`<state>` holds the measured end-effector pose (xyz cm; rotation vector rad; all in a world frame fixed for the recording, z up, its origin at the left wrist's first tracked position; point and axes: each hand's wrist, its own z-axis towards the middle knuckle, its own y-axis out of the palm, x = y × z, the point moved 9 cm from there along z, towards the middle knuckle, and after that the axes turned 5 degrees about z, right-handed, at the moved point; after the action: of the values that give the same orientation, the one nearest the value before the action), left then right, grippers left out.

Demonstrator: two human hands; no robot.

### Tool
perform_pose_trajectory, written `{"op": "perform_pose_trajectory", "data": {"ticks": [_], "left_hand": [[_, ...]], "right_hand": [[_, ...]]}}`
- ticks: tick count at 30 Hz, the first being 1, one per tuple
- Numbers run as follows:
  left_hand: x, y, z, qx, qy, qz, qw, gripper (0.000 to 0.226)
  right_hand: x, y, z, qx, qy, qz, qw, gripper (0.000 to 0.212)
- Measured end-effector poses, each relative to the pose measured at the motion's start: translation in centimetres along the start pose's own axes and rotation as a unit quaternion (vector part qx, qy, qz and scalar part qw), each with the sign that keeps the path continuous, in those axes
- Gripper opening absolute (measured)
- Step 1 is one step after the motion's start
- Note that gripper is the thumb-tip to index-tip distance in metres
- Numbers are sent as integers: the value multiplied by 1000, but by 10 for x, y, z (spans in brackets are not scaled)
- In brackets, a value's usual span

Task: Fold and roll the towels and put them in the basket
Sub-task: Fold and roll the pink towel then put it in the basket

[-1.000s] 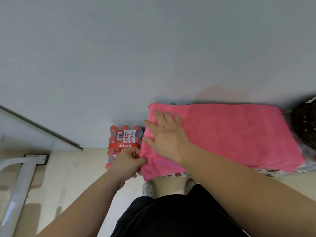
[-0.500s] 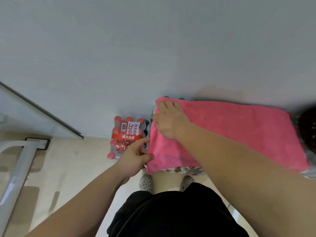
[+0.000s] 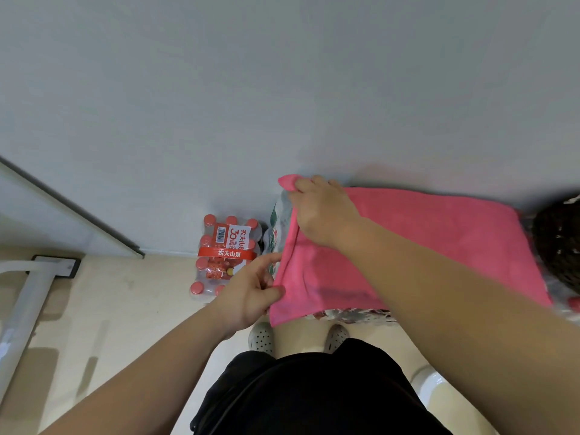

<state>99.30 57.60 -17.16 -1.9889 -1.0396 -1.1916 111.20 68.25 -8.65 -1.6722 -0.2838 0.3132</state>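
A pink towel (image 3: pixel 433 240) lies folded flat over a stack of shrink-wrapped packs against the wall. My right hand (image 3: pixel 323 211) grips the towel's far left corner and lifts it, so the corner sticks up past my fingers. My left hand (image 3: pixel 251 290) pinches the towel's left edge near the front corner between thumb and fingers. A dark woven basket (image 3: pixel 561 243) shows partly at the right edge of the view, beside the towel.
A shrink-wrapped pack of red-capped water bottles (image 3: pixel 226 252) stands on the floor left of the towel. A white metal frame leg (image 3: pixel 22 306) and a slanted panel (image 3: pixel 62 208) are at the far left. My feet in white clogs (image 3: pixel 260 335) stand below the towel.
My right hand has slid from the towel's left middle to its far left corner and curled around it, lifting it. My left hand stayed at the left edge near the front.
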Motion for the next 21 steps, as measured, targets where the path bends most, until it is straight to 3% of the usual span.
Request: {"op": "perform_pose_trajectory", "data": {"ticks": [4, 6, 12, 17, 21], "left_hand": [[-2, -7, 3, 42, -3, 12, 999, 22], [-1, -10, 3, 58, -9, -5, 998, 18], [17, -35, -7, 77, -7, -52, 996, 18], [20, -48, -18, 104, -19, -103, 989, 22], [30, -30, -18, 72, -16, -103, 992, 21]], "right_hand": [[19, 1, -12, 15, 94, 237, 967, 50], [18, -4, -11, 23, 114, 298, 947, 55], [8, -6, 25, 5, 162, 362, 918, 66], [3, -1, 33, 23, 152, 397, 905, 63], [21, -1, 23, 48, 172, 437, 881, 58]]}}
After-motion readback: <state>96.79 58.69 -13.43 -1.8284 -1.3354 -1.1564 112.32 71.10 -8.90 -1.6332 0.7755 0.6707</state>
